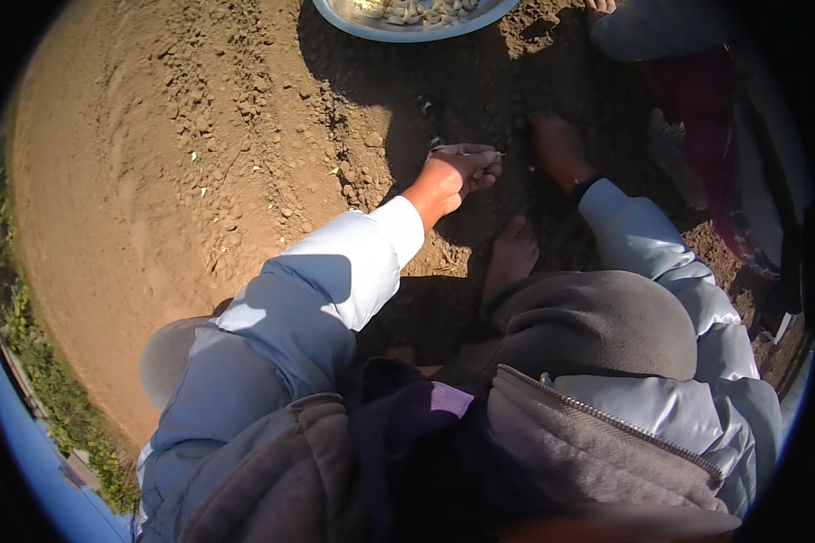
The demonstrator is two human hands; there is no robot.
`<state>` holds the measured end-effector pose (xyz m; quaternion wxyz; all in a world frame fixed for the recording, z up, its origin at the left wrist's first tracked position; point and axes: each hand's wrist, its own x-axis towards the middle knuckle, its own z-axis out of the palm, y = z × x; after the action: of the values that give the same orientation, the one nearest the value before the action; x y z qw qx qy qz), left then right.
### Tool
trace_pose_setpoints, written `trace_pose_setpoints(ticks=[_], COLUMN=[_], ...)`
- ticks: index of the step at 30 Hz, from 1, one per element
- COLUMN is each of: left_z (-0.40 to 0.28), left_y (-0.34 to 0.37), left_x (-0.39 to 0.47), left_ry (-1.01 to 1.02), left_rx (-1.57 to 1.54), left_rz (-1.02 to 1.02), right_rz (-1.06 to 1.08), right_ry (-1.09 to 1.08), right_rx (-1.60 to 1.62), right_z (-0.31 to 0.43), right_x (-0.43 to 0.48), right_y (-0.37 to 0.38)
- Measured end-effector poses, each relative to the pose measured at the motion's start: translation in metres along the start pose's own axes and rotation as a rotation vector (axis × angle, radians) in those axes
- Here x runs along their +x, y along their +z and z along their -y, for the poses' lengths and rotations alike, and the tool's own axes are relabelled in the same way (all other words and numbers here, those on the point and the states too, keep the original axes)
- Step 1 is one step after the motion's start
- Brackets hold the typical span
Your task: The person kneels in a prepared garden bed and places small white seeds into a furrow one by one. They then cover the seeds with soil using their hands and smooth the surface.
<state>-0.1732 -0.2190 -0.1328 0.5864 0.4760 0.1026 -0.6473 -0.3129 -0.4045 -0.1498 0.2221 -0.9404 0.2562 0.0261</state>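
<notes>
My left hand [456, 173] is held over the shaded soil, its fingers closed around pale garlic cloves [500, 155], of which only a tip shows at the fingertips. To its right, my right hand [558, 146] reaches low to the dark soil; it is blurred, and its fingertips and anything in them are lost in shadow. A metal basin [407, 35] with many loose garlic cloves [421, 11] stands beyond both hands at the top edge. Small pale cloves [204, 191] dot the sunlit soil on the left, and a few lie in the shade near my hands.
Loose, clumpy soil [129, 170] spreads out to the left, with green plants [47, 380] along its far edge. My bare foot [515, 246] rests below my hands. Another person's sleeve [659, 30] and dark red garment [699, 122] are close by at the upper right.
</notes>
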Motion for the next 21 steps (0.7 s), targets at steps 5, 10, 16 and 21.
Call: trace_pose_setpoints(ticks=[5, 10, 16, 21], left_z=[0.017, 0.038, 0.023, 0.001], left_y=[-0.009, -0.016, -0.012, -0.004], left_x=[0.001, -0.008, -0.002, 0.003], left_ry=[0.030, -0.097, -0.002, 0.043], left_rx=[0.164, 0.184, 0.016, -0.022], left_rz=[0.108, 0.070, 0.084, 0.140], right_rz=[-0.033, 0.075, -0.257, -0.270], right_ry=[-0.105, 0.236, 0.201, -0.014], right_rx=[0.640, 0.816, 0.377, 0.107], right_z=[0.059, 0.065, -0.009, -0.029], right_x=[-0.064, -0.086, -0.010, 0.050], right_y=[-0.016, 0.001, -0.020, -0.011])
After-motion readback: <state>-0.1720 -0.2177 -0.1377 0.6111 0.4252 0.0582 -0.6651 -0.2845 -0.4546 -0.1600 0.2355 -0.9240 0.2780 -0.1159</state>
